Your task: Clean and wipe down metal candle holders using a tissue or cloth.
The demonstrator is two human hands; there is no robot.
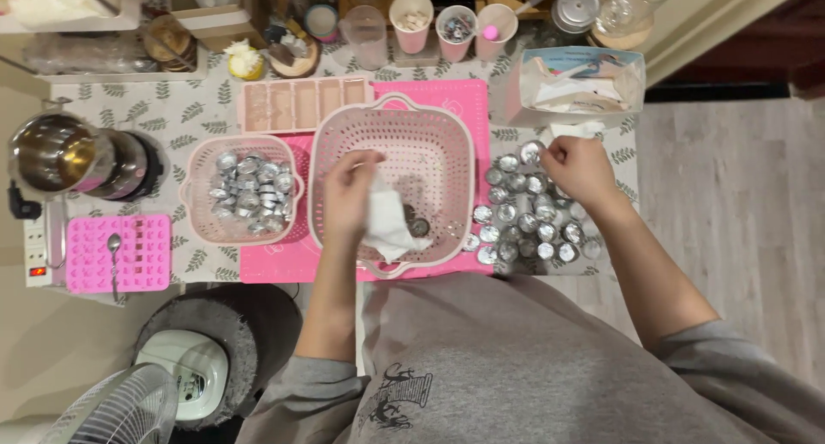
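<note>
Left grip [348, 190] pinches crumpled white cloth [387, 225]; right grip [577, 165] touches round foil cups [528, 220].

i see shiny, glossy metal cups [528, 216] on a matt printed cloth table cover [193, 109], a soft white cloth [387, 225] over a smooth perforated pink plastic basket [464, 152], a matt pink rubbery mat [451, 96], and a polished steel pot [56, 152].
</note>
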